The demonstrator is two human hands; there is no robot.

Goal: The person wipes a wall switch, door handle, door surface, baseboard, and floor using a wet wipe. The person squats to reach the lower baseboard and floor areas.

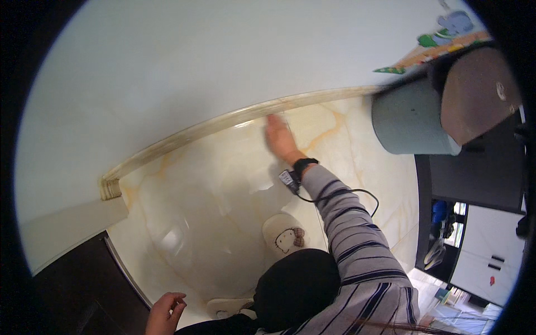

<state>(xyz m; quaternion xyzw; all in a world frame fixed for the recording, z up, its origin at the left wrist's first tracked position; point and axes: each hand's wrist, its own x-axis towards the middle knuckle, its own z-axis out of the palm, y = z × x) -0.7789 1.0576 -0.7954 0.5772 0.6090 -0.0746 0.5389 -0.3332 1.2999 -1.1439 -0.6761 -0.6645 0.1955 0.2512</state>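
My right hand reaches forward, low by the marble-patterned baseboard. Its fingers are smeared by motion, so I cannot tell whether they hold anything. On that wrist sit a black band and a small black device with a cable looping along my striped sleeve. My left hand hangs at the lower left with its fingers loosely bent and a little apart; nothing shows in it. Below my arms are white slippers with a cartoon face on the glossy cream tiled floor.
A grey-green bin stands against the wall at the right, with a brownish-grey object beside it. Colourful cartoon decorations are on the white wall. A dark panel lies at the lower left; a white cabinet stands at the right.
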